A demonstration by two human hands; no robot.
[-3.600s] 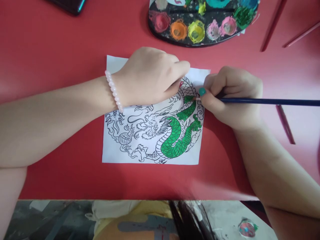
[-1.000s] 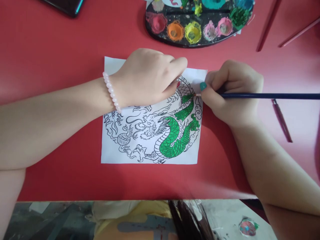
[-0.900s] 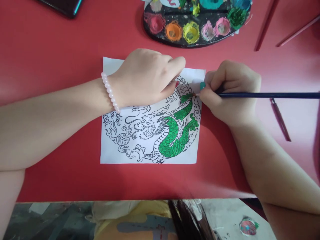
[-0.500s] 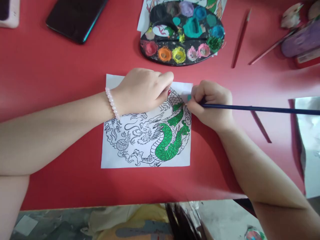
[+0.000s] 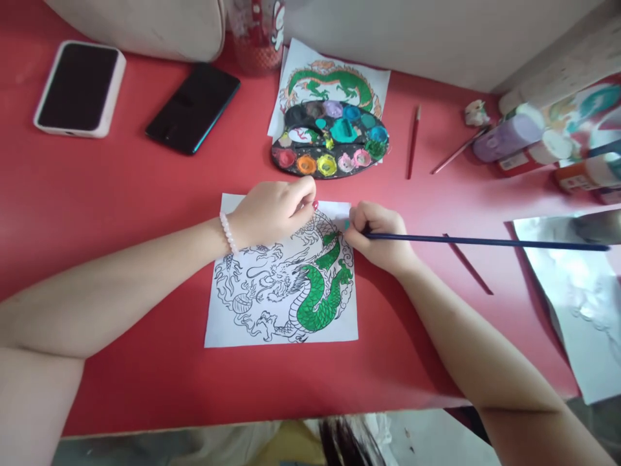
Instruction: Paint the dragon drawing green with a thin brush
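A sheet of paper with a line drawing of a dragon (image 5: 281,310) lies on the red table. Part of the dragon's body is painted green; the head and the left side are bare outlines. My left hand (image 5: 274,210), a beaded bracelet at its wrist, rests on the upper part of the sheet with its fingers curled in; I see nothing in them. At the sheet's upper right edge, my right hand (image 5: 381,236) pinches a long dark blue paintbrush (image 5: 485,242). The brush tip is by the green part of the tail, mostly hidden by the fingers.
Beyond the sheet sits a black paint palette (image 5: 301,165) over a painted dragon picture (image 5: 334,74). Two phone-like devices, one white-edged (image 5: 77,87) and one black (image 5: 194,107), lie left. Brushes (image 5: 414,145), paint bottles (image 5: 509,133) and a silvery sheet (image 5: 567,291) are right.
The view has tilted up and back, so more of the table's far side shows. Both hands stay at about the same places on the sheet, the brush still in my right hand.
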